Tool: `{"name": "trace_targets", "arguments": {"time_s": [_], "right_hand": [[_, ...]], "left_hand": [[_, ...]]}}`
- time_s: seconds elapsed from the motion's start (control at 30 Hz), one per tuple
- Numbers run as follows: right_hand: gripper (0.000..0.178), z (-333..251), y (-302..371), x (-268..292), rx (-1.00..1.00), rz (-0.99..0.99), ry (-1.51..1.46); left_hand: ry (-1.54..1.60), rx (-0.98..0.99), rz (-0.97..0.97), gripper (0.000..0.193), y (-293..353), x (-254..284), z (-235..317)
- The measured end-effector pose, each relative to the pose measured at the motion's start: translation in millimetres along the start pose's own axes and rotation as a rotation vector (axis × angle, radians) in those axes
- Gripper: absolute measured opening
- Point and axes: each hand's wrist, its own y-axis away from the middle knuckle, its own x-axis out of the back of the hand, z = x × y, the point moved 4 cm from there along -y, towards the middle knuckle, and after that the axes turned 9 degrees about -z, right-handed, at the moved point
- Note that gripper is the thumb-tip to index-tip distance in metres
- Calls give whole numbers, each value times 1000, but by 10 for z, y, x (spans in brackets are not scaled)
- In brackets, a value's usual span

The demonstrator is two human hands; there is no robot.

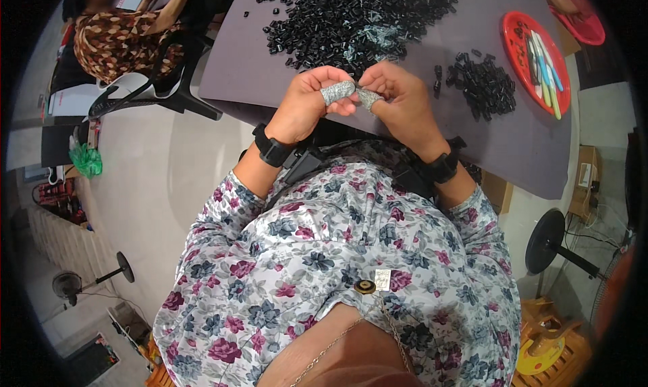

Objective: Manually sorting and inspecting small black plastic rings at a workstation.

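Observation:
My left hand (309, 102) and my right hand (403, 105) meet above the near edge of the table, thumb tips nearly touching. Both are closed in a pinch, fingers curled inward. A grey speckled finger cover (337, 92) wraps my left thumb, and a similar cover (369, 98) is on my right thumb. Whatever sits between the fingertips is too small and hidden to make out. Just beyond my hands spreads a large heap of small black plastic parts (324, 22). Pale bluish scraps (374, 39) lie on that heap. To the right is a smaller pile of black parts (482, 86).
On the grey table (533, 154), a red oval tray (563, 93) at the right holds knife-like tools with coloured handles and some black bits. Another person (125, 42) sits at the far left by a dark chair (182, 76). Someone's arm shows near a pink basin (584, 29) at the far right.

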Motion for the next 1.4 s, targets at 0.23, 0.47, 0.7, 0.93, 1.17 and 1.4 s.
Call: {"name": "trace_targets", "arguments": {"time_s": [0.23, 0.47, 0.7, 0.93, 1.17, 1.4], "right_hand": [[22, -27, 0, 20, -18, -66, 45], [27, -162, 27, 34, -41, -122, 232], [31, -105, 77, 34, -23, -169, 267], [28, -44, 152, 17, -49, -197, 227], [28, -81, 163, 236, -190, -65, 80], [23, -127, 43, 402, 64, -67, 660]], "left_hand": [[-85, 27, -33, 15, 26, -50, 21], [-211, 23, -105, 14, 25, -100, 21], [-186, 39, -134, 14, 41, -100, -98], [-205, 88, -157, 16, 72, -115, -119], [-146, 83, -102, 16, 66, -43, -125], [23, 116, -47, 16, 76, 76, -156]]}}
